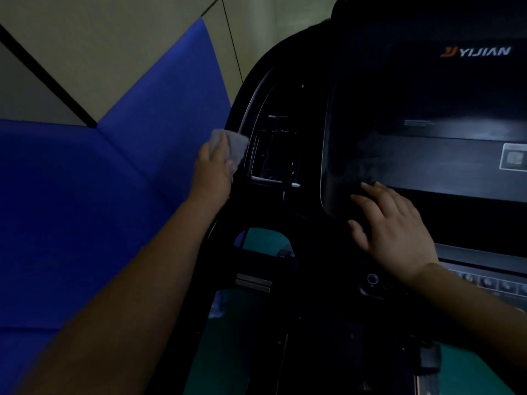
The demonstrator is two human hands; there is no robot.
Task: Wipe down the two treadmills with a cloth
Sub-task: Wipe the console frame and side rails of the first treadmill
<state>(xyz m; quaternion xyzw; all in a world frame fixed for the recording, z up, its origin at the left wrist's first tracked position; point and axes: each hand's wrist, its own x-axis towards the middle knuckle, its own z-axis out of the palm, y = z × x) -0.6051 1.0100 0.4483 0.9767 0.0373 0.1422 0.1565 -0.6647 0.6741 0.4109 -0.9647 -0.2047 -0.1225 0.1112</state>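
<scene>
A black treadmill console (285, 89) fills the right half of the head view, with a dark screen (427, 109) bearing a mirrored logo. My left hand (212, 169) grips a grey cloth (235, 145) and presses it against the console's left outer edge, beside a recessed pocket. My right hand (390, 226) lies flat with fingers spread on the lower left corner of the screen frame. Only one treadmill is in view.
A blue padded wall (85, 209) runs close along the left, with beige panels (114, 38) above it. Below the console are a button panel (484, 283), a round control (372, 279) and a strip of green floor (256, 352).
</scene>
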